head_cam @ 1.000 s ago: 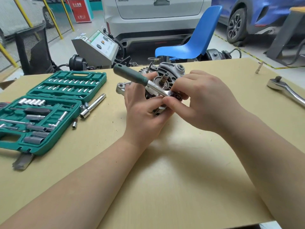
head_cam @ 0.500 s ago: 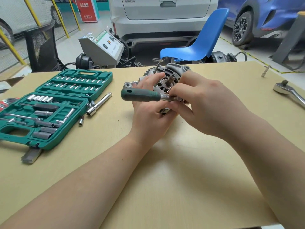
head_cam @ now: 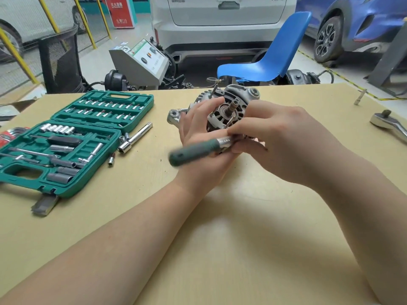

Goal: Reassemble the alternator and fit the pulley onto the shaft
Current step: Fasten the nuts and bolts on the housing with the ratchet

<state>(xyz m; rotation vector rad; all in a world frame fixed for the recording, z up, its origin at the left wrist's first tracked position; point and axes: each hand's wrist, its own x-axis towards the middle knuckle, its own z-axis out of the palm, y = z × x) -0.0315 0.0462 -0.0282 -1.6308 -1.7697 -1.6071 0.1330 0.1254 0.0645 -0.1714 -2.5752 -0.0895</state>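
Observation:
The grey alternator (head_cam: 239, 96) stands tilted on the tan table (head_cam: 220, 227), its bare threaded shaft (head_cam: 233, 106) pointing toward me. My left hand (head_cam: 198, 133) grips its housing from the left and underneath. My right hand (head_cam: 282, 137) pinches the head of a small ratchet (head_cam: 193, 151) at the alternator's lower front edge. Its green handle sticks out to the lower left and is blurred. The socket and the bolt under my fingers are hidden. No pulley is in view.
An open green socket case (head_cam: 66, 137) lies at the left, with an extension bar (head_cam: 135, 137) and a loose socket (head_cam: 110, 160) beside it. A large chrome ratchet (head_cam: 389, 125) lies at the right edge, a small bit (head_cam: 360, 96) behind it. A blue chair (head_cam: 264, 60) stands behind the table.
The ratchet handle has swung counterclockwise, from pointing up-left, through level left, to down-left. Both hands stay on the alternator's front.

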